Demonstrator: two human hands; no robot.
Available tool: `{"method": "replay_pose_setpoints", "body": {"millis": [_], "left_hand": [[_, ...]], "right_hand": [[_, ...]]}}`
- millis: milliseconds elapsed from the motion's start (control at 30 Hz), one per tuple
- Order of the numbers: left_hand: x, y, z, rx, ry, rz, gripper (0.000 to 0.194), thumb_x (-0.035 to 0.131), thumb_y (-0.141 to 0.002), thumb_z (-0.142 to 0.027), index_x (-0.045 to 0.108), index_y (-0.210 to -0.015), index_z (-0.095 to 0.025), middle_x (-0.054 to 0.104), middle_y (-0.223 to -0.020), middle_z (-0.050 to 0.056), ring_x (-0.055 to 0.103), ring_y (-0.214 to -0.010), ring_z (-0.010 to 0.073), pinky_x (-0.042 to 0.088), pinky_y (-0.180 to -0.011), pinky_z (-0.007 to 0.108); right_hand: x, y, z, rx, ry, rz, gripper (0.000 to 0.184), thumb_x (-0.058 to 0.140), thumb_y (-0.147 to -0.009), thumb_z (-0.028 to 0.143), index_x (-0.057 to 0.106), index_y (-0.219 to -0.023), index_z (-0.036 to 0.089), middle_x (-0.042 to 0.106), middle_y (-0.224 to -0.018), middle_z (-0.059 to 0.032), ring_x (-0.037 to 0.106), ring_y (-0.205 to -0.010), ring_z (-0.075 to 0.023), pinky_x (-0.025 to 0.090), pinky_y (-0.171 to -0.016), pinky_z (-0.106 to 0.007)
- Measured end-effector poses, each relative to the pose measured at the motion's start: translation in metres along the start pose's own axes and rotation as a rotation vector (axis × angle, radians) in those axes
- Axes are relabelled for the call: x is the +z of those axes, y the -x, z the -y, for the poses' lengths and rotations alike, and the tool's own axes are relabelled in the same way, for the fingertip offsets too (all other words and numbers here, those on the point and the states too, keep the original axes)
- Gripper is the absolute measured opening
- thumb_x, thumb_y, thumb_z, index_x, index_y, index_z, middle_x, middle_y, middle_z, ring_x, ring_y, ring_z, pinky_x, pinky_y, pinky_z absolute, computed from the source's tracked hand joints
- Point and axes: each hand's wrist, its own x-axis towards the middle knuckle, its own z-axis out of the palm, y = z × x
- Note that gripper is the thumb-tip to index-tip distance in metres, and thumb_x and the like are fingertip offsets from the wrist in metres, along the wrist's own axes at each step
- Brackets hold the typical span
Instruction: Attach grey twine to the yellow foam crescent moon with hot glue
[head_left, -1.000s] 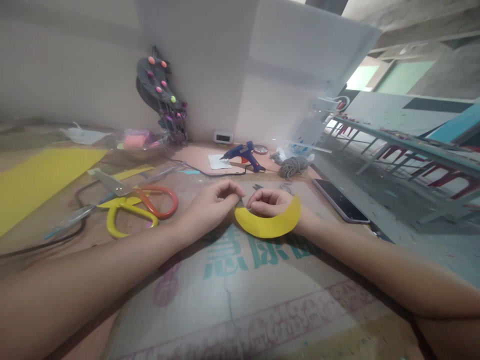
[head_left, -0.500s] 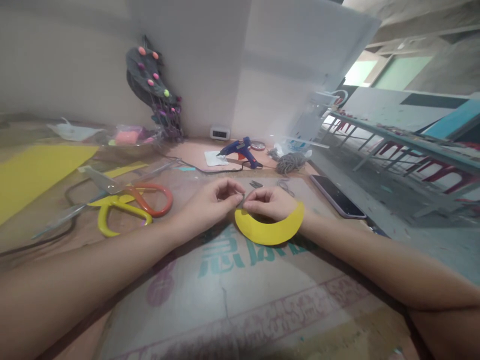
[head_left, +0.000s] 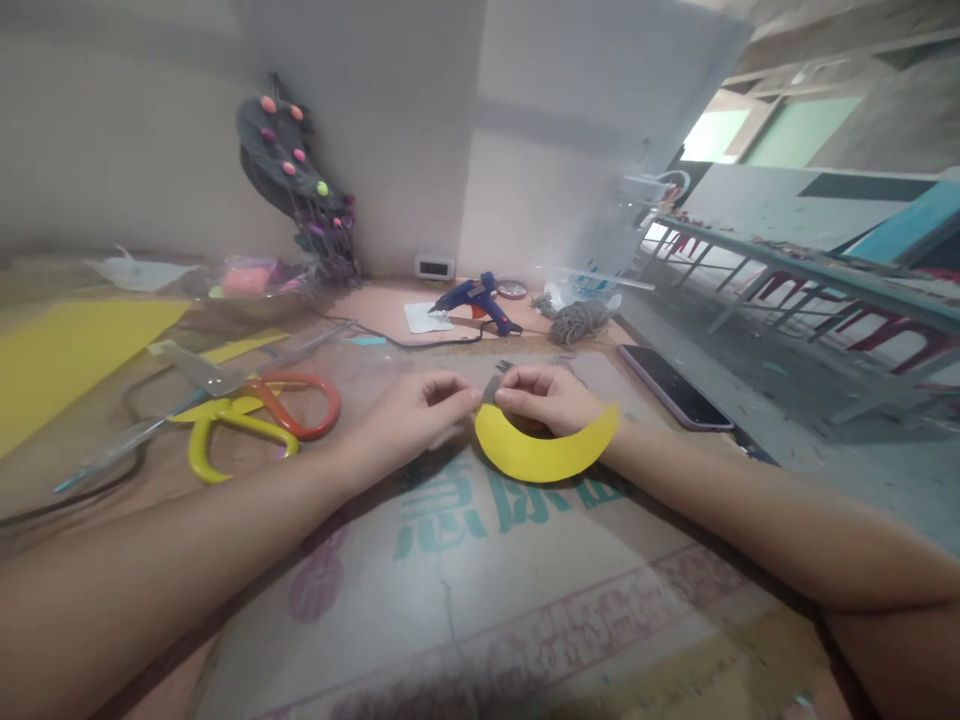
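My right hand point(head_left: 551, 398) pinches the upper left tip of a yellow paper crescent point(head_left: 541, 458), whose curve hangs below the fingers with its other tip by my right wrist. Grey yarn point(head_left: 491, 389) is wrapped round the pinched tip. Thumb and fingers of my left hand point(head_left: 439, 402) are closed together right beside that wrapping, on the yarn; the strand itself is too fine to make out. Just behind my right fingers lie small dark snips point(head_left: 505, 367), partly hidden.
Left of my arm lie scissors with orange and yellow handles point(head_left: 300, 405) and yellow sheet point(head_left: 67, 350). Farther back are a blue glue gun point(head_left: 480, 298), a small clock point(head_left: 435, 267) and a grey yarn bundle point(head_left: 577, 322). A phone point(head_left: 675, 387) rests at right. A decorated grey crescent point(head_left: 274, 155) leans on the wall.
Both hands stay at the crescent, which has shifted slightly right and up. The fingertips have moved a little apart, and more of the grey wrapping shows between them.
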Motion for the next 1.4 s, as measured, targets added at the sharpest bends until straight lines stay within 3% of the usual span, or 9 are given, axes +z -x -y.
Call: {"method": "replay_pose_setpoints", "body": {"millis": [233,433,667,1100,1267,1400], "left_hand": [[0.0003,0.0001,-0.0010,0.043,-0.032,-0.014,0.028,0.055,-0.083,-0.042,0.065,-0.080,-0.016,0.062,-0.073,0.000,0.054,-0.067,0.0131,0.040,-0.059,0.022],[0.0013,0.0006,0.0005,0.021,0.054,0.001,0.032,0.048,-0.087,-0.043,0.057,-0.068,-0.018,0.047,-0.054,-0.004,0.043,-0.050,0.0101,0.032,-0.048,0.022],[0.0002,-0.0011,0.0008,0.036,-0.027,0.014,0.031,0.055,-0.082,-0.046,0.066,-0.084,-0.017,0.065,-0.078,0.001,0.055,-0.070,0.0149,0.040,-0.058,0.023],[0.0013,-0.0013,0.0005,0.000,0.030,-0.008,0.024,0.055,-0.081,-0.040,0.063,-0.079,-0.017,0.059,-0.068,-0.002,0.050,-0.060,0.0116,0.038,-0.057,0.022],[0.0012,-0.0013,-0.0003,0.018,0.032,-0.005,0.023,0.056,-0.081,-0.039,0.063,-0.078,-0.017,0.059,-0.071,-0.002,0.053,-0.067,0.0128,0.041,-0.062,0.023],[0.0006,-0.0018,0.0011,-0.007,0.035,0.007,0.026,0.055,-0.082,-0.041,0.062,-0.080,-0.016,0.057,-0.070,-0.002,0.050,-0.063,0.0120,0.038,-0.056,0.022]], "right_hand": [[0.0000,0.0003,-0.0016,-0.013,0.001,0.007,0.038,0.075,-0.068,0.047,0.053,-0.073,0.016,0.042,-0.045,0.0104,0.036,-0.038,-0.0032,0.020,-0.039,-0.019],[0.0003,0.0004,-0.0013,-0.013,-0.025,0.014,0.040,0.077,-0.066,0.047,0.054,-0.072,0.016,0.043,-0.043,0.0107,0.036,-0.038,-0.0028,0.021,-0.039,-0.018],[0.0014,0.0013,0.0004,0.006,-0.007,0.039,0.040,0.076,-0.065,0.049,0.055,-0.072,0.016,0.044,-0.044,0.0105,0.036,-0.039,-0.0028,0.022,-0.040,-0.019],[-0.0045,-0.0036,-0.0039,0.029,-0.072,0.049,0.039,0.079,-0.063,0.042,0.057,-0.080,0.016,0.051,-0.049,0.0089,0.041,-0.040,-0.0040,0.025,-0.041,-0.019],[-0.0053,-0.0045,-0.0034,0.037,-0.091,0.067,0.038,0.079,-0.063,0.041,0.058,-0.082,0.016,0.050,-0.049,0.0089,0.040,-0.040,-0.0039,0.025,-0.041,-0.019],[-0.0056,-0.0052,-0.0043,0.050,-0.065,0.043,0.040,0.080,-0.061,0.042,0.059,-0.083,0.015,0.051,-0.050,0.0085,0.040,-0.040,-0.0040,0.026,-0.041,-0.019]]}}
